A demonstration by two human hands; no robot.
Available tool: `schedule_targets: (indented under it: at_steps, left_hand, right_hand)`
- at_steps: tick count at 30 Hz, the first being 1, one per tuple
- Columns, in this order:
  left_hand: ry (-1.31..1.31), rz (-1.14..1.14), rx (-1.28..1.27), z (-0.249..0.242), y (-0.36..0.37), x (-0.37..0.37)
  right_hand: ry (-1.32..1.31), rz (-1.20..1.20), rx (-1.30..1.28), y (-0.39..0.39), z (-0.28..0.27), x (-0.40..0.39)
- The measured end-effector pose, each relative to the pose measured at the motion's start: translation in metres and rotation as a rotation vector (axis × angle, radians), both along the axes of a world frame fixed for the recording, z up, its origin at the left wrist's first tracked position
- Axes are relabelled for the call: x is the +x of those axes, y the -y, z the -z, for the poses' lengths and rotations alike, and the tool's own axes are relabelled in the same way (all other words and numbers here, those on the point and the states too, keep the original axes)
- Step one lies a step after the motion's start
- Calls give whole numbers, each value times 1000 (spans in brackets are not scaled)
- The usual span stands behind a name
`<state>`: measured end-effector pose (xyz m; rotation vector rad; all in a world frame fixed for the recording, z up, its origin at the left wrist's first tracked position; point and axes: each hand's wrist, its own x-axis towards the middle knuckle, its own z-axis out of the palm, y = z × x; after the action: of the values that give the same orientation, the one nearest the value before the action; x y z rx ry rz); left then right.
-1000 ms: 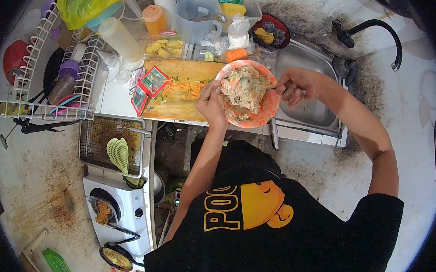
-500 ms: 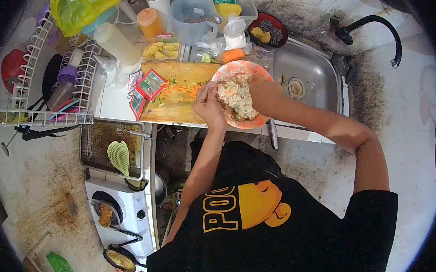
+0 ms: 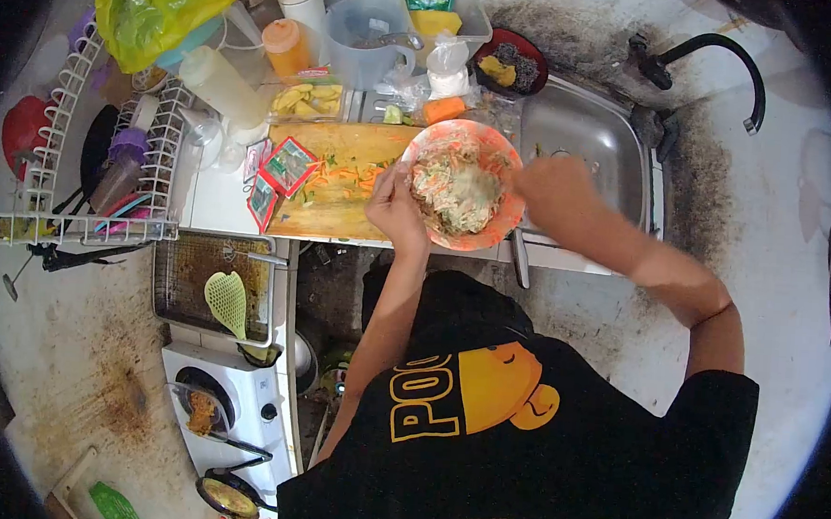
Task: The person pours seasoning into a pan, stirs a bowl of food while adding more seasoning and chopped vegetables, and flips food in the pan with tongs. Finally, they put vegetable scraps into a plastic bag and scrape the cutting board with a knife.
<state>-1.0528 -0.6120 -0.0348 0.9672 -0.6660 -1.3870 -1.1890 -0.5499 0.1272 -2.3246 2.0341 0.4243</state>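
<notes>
A white-and-orange bowl [image 3: 510,217] sits at the front of the counter, partly over the cutting board's right end. Inside it is a pale, shredded mixture [image 3: 447,197] flecked with orange and green. My left hand [image 3: 399,210] grips the bowl's left rim, thumb up against the edge. At the right rim, my right hand [image 3: 556,187] is closed around a utensil whose pale, motion-smeared end reaches into the mixture; its kind cannot be made out. Orange and green shreds [image 3: 349,178] lie on the wooden cutting board [image 3: 328,219], beside red-edged seasoning packets [image 3: 289,165].
A steel sink [image 3: 591,137] with a black faucet [image 3: 728,36] is to the right. A knife handle [image 3: 521,258] juts over the counter edge. Behind stand a measuring jug [image 3: 356,50] and bottles [image 3: 223,85]. A dish rack [image 3: 172,143] and white stove [image 3: 239,391] are left.
My right hand has moved right, from over the bowl to its right rim, uncovering more of the mixture. The bowl has shifted slightly; my left hand still holds its rim.
</notes>
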Motion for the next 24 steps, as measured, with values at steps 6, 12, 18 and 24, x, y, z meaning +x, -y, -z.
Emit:
schedule_targets:
  at_steps: [6,12,18,24]
  left_hand:
    - [70,12,47,-2,3,8]
    - [70,-2,-45,10,7,7]
    - [198,77,-76,3,24,17]
    - [-115,265,77,10,47,18]
  right_hand:
    - [220,32,-44,3,63,10]
    - [14,139,-31,20,41,-16]
    - [23,-46,-184,38,16,-21]
    - [19,-419,-267,53,51,-7]
